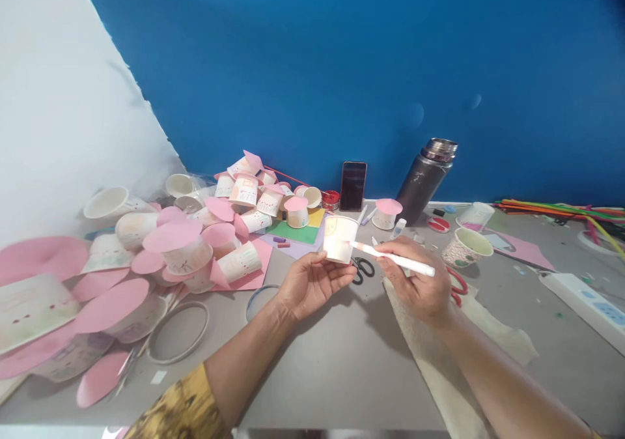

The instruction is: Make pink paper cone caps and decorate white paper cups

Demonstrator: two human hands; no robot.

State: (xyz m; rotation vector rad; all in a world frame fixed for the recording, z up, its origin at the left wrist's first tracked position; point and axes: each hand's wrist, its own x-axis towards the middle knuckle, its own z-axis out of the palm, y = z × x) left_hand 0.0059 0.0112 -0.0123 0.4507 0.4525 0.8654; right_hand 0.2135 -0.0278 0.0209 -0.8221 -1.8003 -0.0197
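Note:
My left hand (310, 281) grips a small white paper cup (338, 238), held upside down above the grey table (317, 354). My right hand (415, 281) is closed around a white marker pen (395, 258), and the pen's tip touches the cup's side. Black-handled scissors (364, 269) lie on the table just beneath the cup, between my two hands.
A heap of paper cups with pink paper discs (195, 237) fills the left side. A phone (353, 185) and a dark flask (424, 180) stand by the blue wall. More cups (466, 247), coloured sticks (561, 210), a power strip (586, 305) and metal rings (178, 333) lie around.

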